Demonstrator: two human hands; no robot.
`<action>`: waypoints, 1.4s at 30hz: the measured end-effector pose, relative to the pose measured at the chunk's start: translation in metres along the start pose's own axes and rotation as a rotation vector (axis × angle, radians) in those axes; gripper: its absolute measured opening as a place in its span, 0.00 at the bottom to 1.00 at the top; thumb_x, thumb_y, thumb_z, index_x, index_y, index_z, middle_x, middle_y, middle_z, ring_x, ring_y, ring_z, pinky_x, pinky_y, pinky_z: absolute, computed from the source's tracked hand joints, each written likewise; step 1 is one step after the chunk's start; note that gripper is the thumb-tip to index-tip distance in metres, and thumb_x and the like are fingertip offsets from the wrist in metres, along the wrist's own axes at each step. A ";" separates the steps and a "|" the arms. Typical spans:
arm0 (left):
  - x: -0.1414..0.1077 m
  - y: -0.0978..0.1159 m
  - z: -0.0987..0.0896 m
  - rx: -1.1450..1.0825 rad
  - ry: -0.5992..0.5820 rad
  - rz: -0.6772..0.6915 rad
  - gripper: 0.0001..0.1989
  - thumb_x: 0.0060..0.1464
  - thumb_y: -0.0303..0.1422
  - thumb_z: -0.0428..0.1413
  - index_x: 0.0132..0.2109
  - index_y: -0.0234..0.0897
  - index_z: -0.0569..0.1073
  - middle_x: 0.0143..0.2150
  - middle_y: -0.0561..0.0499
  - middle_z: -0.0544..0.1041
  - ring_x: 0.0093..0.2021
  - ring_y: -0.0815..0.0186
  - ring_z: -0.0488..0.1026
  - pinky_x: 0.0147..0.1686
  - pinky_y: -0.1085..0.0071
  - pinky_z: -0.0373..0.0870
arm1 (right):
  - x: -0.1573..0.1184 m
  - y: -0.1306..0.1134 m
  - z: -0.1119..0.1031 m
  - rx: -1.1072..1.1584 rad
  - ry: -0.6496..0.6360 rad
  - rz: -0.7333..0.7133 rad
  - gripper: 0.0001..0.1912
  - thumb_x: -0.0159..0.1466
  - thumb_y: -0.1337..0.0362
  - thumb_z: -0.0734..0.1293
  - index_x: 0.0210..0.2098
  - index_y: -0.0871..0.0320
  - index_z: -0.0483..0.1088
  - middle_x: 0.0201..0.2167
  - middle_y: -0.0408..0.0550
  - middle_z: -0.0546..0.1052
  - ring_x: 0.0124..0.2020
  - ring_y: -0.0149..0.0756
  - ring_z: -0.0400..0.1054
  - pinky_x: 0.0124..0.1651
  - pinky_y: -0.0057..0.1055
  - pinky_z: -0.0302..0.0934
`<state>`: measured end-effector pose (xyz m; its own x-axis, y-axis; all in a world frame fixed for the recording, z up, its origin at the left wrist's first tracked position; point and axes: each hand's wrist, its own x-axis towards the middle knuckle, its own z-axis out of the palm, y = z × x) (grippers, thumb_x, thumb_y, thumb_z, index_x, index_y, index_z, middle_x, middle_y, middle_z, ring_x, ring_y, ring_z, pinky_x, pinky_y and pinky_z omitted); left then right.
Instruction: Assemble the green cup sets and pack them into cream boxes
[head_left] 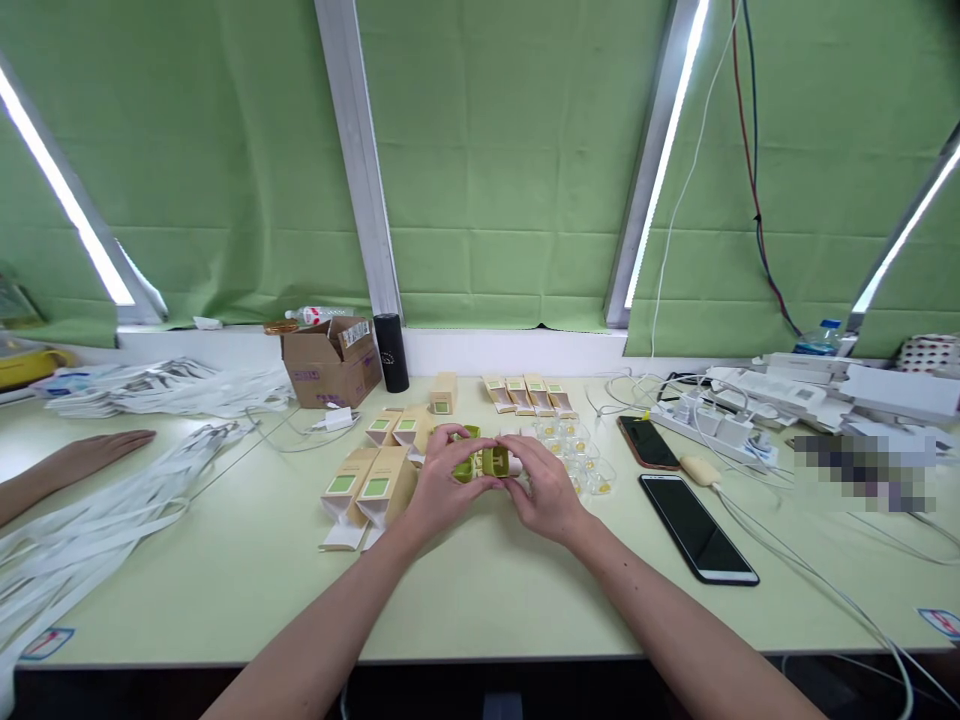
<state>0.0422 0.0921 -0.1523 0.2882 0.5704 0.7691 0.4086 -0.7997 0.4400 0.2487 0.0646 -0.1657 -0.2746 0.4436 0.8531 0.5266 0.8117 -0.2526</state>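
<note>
Over the middle of the table, my left hand (442,485) and my right hand (546,488) meet with fingers bent around a small olive-green open box-like piece (493,461). Fingertips of both hands touch its edges; its exact kind is unclear. More green shows behind my left fingers, partly hidden. Just past my right hand lie several clear plastic pieces with yellow centres (576,450). Left of my left hand are several tan cartons with green labels (386,485), the nearest with open flaps. Another row of tan cartons (529,392) lies farther back.
A brown cardboard box (330,362) and a black cylinder (391,353) stand at the back. White straps (112,545) and another person's hand (112,448) are at left. At right are phones (697,528), a power strip (712,432), cables and white boxes (896,390).
</note>
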 end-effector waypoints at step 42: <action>0.009 0.009 -0.002 -0.200 -0.066 -0.299 0.12 0.64 0.39 0.57 0.34 0.38 0.77 0.34 0.50 0.73 0.38 0.63 0.72 0.41 0.66 0.72 | 0.000 -0.003 0.009 0.356 0.128 0.282 0.23 0.63 0.71 0.71 0.57 0.51 0.72 0.53 0.52 0.80 0.54 0.45 0.78 0.60 0.45 0.74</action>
<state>0.0464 0.0896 -0.1406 0.2399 0.7903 0.5638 0.3075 -0.6127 0.7280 0.2400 0.0654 -0.1688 -0.0467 0.6332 0.7726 0.2519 0.7559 -0.6043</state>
